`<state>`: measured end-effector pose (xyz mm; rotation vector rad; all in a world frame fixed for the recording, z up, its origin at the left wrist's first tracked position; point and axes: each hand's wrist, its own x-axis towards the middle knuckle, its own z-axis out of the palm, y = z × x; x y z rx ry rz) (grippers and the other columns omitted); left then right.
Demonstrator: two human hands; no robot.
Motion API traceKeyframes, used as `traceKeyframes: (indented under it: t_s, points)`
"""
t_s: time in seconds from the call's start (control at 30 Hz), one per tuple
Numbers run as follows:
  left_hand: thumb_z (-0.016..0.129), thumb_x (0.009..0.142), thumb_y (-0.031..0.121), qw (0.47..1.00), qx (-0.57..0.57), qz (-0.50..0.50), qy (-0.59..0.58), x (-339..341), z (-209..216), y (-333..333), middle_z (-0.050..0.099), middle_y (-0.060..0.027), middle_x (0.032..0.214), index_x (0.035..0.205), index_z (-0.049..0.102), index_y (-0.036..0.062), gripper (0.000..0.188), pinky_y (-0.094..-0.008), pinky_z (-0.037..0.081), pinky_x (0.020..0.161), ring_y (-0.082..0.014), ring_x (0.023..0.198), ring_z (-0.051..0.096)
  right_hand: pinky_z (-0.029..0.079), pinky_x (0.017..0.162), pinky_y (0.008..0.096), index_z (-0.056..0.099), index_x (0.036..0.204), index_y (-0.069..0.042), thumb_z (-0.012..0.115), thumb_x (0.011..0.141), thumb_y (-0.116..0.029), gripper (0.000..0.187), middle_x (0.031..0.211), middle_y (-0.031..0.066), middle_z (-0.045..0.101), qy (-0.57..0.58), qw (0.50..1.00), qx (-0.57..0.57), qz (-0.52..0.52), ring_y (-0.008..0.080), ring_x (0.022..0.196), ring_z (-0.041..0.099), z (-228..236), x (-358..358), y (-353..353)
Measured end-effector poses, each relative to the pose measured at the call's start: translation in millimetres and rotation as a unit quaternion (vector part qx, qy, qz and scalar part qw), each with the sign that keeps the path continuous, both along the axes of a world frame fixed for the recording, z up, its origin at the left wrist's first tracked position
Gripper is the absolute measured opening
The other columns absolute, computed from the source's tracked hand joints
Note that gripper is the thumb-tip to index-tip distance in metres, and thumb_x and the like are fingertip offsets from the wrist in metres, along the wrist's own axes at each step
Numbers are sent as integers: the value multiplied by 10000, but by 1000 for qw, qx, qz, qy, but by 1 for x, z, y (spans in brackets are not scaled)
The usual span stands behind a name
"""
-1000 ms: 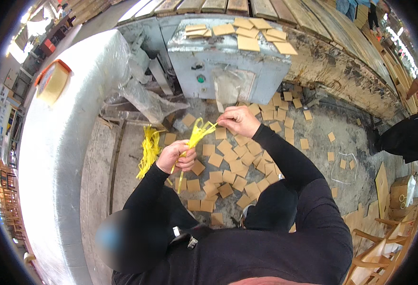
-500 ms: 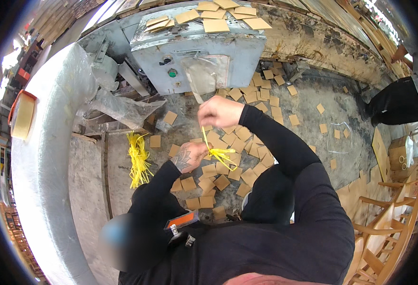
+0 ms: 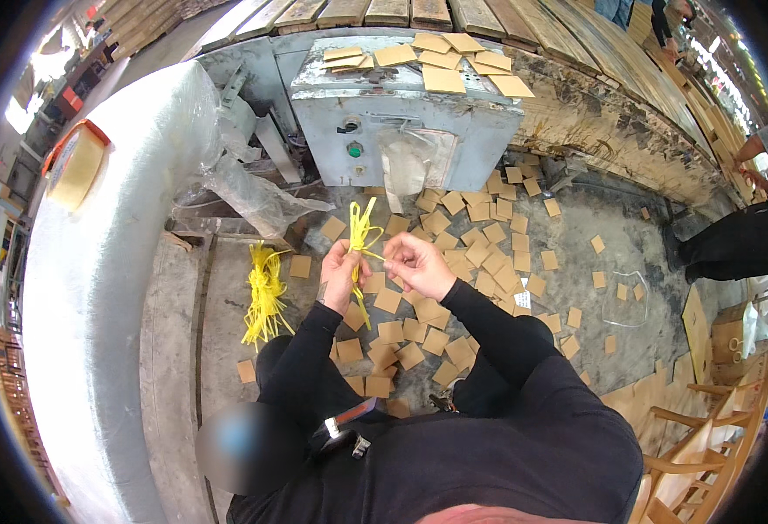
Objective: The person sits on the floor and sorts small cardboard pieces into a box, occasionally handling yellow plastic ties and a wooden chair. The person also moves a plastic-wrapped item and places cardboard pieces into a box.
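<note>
My left hand (image 3: pixel 340 278) is closed around the middle of a small bundle of yellow plastic strapping (image 3: pixel 362 231). Its loops stick up past my fingers, and a tail hangs below. From the right, my right hand (image 3: pixel 422 266) pinches a loose strand that runs across from the bundle. A bigger heap of the same yellow strapping (image 3: pixel 265 297) lies left of my left arm, by my knee. Many square tan cardboard pieces (image 3: pixel 487 258) are scattered on the floor beneath and beyond my hands.
Ahead stands a grey-blue metal cabinet (image 3: pixel 401 113) with more tan squares (image 3: pixel 443 80) on top. A wrapped silver duct (image 3: pixel 104 306) curves along my left, carrying a tape roll (image 3: pixel 78 166). At right are a person's dark-clothed leg (image 3: pixel 726 240) and wooden chair frames (image 3: pixel 707 445).
My right hand has come down and right from above the bundle. My left hand has turned the bundle upright and shifted slightly left. The head view has moved too.
</note>
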<state>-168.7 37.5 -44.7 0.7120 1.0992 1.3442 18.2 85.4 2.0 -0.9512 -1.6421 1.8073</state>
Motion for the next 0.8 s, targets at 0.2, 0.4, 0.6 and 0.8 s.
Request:
traceKeyframes:
  t_s: [0.2,0.4,0.6,0.8]
  points:
    - [510,962,151,1000,-22,-7,-1,10,-7,3,627,-52,699,978,519,77,76,-218,436,477,-104,518,553,454,461,179,626,1145,-43,551,954,-76,207,1013,60,702,104,985,-99,97,119,626,678,-1,17,12]
    - [530,949,144,997,-36,-9,61,5,-9,-3,640,-62,706,938,512,56,91,-223,438,475,-98,521,558,471,539,228,671,944,-11,639,879,-29,75,843,14,630,77,951,291,-78,84,739,627,-24,-9,20]
    - [541,940,144,994,-80,8,78,4,-7,-9,647,-62,699,917,517,52,98,-213,421,448,-93,504,554,478,578,251,675,915,-9,671,844,-37,77,771,41,608,22,978,186,-95,114,658,611,-32,-26,10]
    - [556,930,146,991,-57,13,117,2,-4,-9,653,-66,686,910,544,38,110,-212,410,433,-88,488,546,502,596,315,676,918,-17,669,821,-45,101,800,106,637,-46,934,344,-86,233,674,642,-31,-29,10]
